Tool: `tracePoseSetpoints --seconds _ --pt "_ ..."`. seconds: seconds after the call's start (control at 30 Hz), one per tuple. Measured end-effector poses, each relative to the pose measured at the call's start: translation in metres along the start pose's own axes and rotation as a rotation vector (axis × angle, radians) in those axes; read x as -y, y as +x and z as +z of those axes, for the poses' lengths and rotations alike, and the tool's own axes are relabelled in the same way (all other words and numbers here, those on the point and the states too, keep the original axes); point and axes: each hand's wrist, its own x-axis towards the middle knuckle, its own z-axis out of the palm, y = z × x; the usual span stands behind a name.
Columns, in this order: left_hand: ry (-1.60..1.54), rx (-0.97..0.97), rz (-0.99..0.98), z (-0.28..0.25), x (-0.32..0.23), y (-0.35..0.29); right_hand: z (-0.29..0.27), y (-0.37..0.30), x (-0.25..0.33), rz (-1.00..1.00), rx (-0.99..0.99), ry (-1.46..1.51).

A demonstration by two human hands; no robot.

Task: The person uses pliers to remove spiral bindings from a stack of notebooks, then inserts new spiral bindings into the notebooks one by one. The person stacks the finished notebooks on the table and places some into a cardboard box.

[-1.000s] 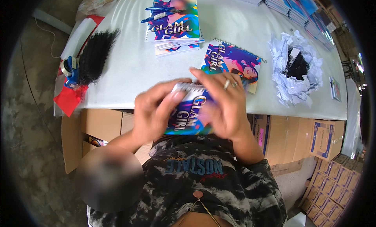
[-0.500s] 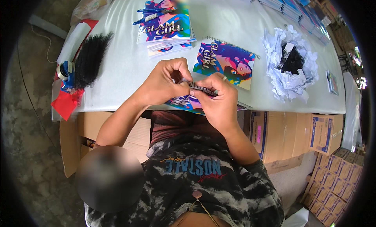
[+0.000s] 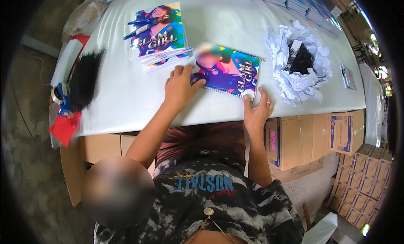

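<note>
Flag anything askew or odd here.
Mildly: the left notebook stack is uneven, lower books jutting past the top one toward the person. Crumpled white paper untidily rings a black heap. The spiral notebook between left hand and right hand lies aslant. No spill visible.

Pale, white-topped table (image 3: 231, 25), dull grey floor (image 3: 33, 160) leftward, bright light (image 3: 387, 77) at far right.

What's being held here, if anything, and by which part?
A notebook, loosely between both hands: left hand at its left end, right hand at its near right corner.
</note>
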Motion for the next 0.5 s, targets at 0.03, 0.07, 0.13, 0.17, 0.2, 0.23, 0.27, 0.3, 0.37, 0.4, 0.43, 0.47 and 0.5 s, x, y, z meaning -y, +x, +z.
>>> tracePoseSetpoints --seconds 0.03,0.07,0.13,0.17,0.2,0.23,0.27,0.3,0.37,0.4,0.43,0.47,0.5 --pt "-0.001 0.002 0.027 -0.002 -0.003 -0.008 -0.004 -0.006 0.002 0.007 0.035 0.031" --pt "-0.003 0.004 0.053 -0.007 -0.008 -0.018 -0.005 -0.009 0.003 0.014 0.069 0.063" --pt "0.011 -0.024 0.088 -0.004 -0.014 -0.03 -0.001 -0.005 0.002 0.036 0.091 0.111" --pt "-0.014 -0.04 0.082 0.002 -0.013 -0.028 0.003 -0.002 0.001 0.045 0.104 0.136" --pt "-0.043 -0.061 0.076 0.008 -0.011 -0.021 0.006 0.005 0.001 0.049 0.084 0.154" --pt "-0.07 -0.083 0.068 0.011 -0.01 -0.012 0.01 0.013 0.001 0.057 0.068 0.133" --pt "-0.09 -0.157 0.097 0.012 -0.01 0.0 0.013 0.022 0.001 0.063 0.053 0.113" --pt "-0.029 -0.169 0.127 0.011 -0.01 0.01 0.017 0.03 0.001 0.061 0.037 0.098" --pt "0.094 -0.194 0.184 0.005 -0.01 0.021 0.022 0.036 -0.002 0.038 0.024 0.105" --pt "0.02 -0.301 0.218 -0.007 -0.015 0.026 0.023 0.036 -0.006 0.035 0.009 0.105" --pt "0.041 -0.461 0.223 -0.031 -0.019 0.027 0.024 0.034 -0.004 0.031 -0.002 0.111" --pt "0.102 -0.543 0.247 -0.048 -0.012 0.034 0.021 0.032 -0.001 -0.009 -0.029 0.127" --pt "0.164 -0.623 0.268 -0.062 -0.001 0.038 0.02 0.03 0.002 -0.031 -0.074 0.149"
